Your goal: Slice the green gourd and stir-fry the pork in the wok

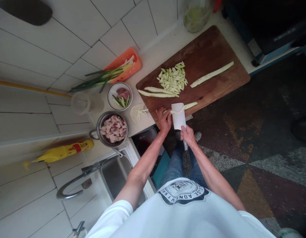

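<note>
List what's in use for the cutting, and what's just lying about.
In use: left hand, on a pale strip; right hand, holding the cleaver; cutting board; chopped pieces.

Seemingly just lying about: yellow bottle; orange basket; green stalks; glass jar; raw meat in the pot.

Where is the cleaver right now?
In the head view, the cleaver is in the right hand, at the near edge of the cutting board, just right of the left hand.

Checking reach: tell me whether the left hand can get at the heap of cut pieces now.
Probably yes: the heap of cut pieces lies nearby, uncovered, with only two flat-lying strips between. The left hand has fingers on another strip at the cleaver, so it would likely have to let go.
</note>
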The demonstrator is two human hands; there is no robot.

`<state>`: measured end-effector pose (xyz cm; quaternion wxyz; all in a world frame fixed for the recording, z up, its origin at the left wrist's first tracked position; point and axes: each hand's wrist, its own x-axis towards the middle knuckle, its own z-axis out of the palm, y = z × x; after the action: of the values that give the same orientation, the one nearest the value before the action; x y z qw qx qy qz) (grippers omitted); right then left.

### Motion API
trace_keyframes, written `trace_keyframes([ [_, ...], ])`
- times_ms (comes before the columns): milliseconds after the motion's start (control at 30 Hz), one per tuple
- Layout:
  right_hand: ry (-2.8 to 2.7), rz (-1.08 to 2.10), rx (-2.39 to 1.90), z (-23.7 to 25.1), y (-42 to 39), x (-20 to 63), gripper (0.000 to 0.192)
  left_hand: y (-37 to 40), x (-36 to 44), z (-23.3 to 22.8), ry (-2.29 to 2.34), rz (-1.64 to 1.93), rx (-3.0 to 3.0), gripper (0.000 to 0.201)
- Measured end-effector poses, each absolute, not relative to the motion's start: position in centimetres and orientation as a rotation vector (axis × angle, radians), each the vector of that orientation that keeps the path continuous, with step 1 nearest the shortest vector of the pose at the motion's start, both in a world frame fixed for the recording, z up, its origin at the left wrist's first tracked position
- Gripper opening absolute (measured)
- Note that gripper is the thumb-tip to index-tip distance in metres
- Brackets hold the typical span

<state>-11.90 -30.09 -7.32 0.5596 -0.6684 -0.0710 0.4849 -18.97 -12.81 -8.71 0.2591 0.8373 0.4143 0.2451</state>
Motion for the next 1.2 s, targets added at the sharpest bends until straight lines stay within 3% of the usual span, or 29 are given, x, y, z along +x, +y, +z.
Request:
trace_keyframes([
  [433,-0.216,1.144,-1.593,-7.9,-30.9,-11.4,0.046,-12.8,-20.0,-8.3,1.192,0.775,2.309,0.047],
  [1200,-0.218,1.175,-1.595,-7.1,-30.1,-13.6,0.045,-13.3,-21.5,-8.4,1.376,0.725,2.221,0.039],
])
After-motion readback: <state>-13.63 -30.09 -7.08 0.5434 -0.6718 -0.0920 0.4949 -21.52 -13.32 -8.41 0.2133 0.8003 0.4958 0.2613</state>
